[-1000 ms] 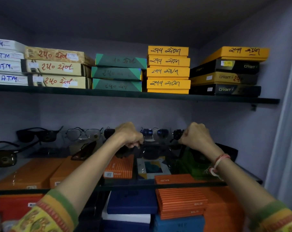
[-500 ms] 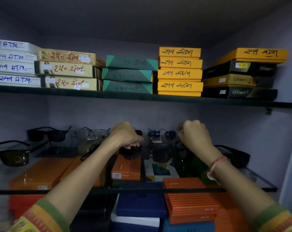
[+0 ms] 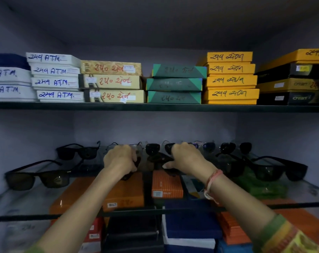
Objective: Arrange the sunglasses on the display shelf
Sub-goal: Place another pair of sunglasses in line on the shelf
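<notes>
A pair of dark brown-lensed sunglasses (image 3: 152, 162) sits low over the middle of the glass display shelf (image 3: 27, 199). My left hand (image 3: 119, 160) is closed on its left end and my right hand (image 3: 187, 158) is closed on its right end. Behind, a row of sunglasses lines the back wall: a black pair (image 3: 78, 152), a thin wire-framed pair (image 3: 124, 146) partly hidden by my left hand, a round dark pair (image 3: 153, 148), a blue-lensed pair (image 3: 204, 146) and another dark pair (image 3: 235, 147). A large black pair (image 3: 39, 177) lies at the left front, another (image 3: 275, 169) at the right.
The upper shelf (image 3: 155, 106) carries stacks of white, beige, green, yellow and black boxes (image 3: 175, 84). Under the glass shelf lie orange boxes (image 3: 166, 183) and blue boxes (image 3: 191, 221). Walls close the niche on the left, the back and the right.
The view has shifted left and closer. Both hands have come nearer together and lower, now holding the brown-lensed pair just above the shelf's middle.
</notes>
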`<state>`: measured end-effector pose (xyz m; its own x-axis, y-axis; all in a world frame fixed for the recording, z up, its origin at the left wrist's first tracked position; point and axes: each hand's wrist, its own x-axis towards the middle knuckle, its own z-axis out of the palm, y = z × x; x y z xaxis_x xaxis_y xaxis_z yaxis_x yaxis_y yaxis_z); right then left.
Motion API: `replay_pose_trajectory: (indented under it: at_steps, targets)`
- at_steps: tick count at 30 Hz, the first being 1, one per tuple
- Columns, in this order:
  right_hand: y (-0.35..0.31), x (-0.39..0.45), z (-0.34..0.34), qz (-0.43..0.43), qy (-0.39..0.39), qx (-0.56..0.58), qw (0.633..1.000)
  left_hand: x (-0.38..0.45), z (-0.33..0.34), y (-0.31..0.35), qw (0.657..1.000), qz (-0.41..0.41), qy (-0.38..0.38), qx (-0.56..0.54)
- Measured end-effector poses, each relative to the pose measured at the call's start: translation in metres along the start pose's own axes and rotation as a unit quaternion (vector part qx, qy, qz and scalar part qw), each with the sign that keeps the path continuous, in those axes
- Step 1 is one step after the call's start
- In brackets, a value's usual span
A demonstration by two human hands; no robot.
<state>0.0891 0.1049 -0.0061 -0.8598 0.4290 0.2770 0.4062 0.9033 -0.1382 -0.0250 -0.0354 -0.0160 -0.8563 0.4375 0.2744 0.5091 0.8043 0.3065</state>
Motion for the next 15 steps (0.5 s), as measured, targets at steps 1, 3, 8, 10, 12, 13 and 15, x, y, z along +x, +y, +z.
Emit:
replay_pose_trajectory:
  at_steps: [1, 3, 8, 10, 12, 13, 15]
  targets:
    - [-0.002, 0.002, 0.002, 0.007, -0.008, 0.004, 1.000, 0.001, -0.001, -0.004, 1.000, 0.002, 0.004, -0.007]
    - [-0.005, 0.007, 0.005, 0.029, -0.012, 0.023, 0.999, 0.005, -0.003, -0.014, 1.000, 0.009, 0.015, -0.012]
    - [-0.004, 0.012, 0.009, 0.030, 0.044, 0.113, 0.992, 0.009, -0.004, -0.028, 0.998, 0.038, 0.042, -0.033]
    - [-0.003, 0.008, 0.007, 0.017, 0.061, 0.138, 0.988, 0.009, -0.005, -0.027, 0.994, 0.069, 0.066, -0.059]
    - [-0.001, 0.004, 0.004, -0.007, 0.076, 0.155, 0.985, 0.011, -0.007, -0.025, 0.987, 0.102, 0.063, -0.108]
    - [0.000, 0.002, 0.001, -0.019, 0.084, 0.159, 0.984, 0.012, -0.009, -0.024, 0.983, 0.113, 0.044, -0.139]
    - [0.004, 0.001, -0.002, -0.038, 0.103, 0.171, 0.979, 0.013, -0.012, -0.022, 0.974, 0.122, -0.012, -0.193]
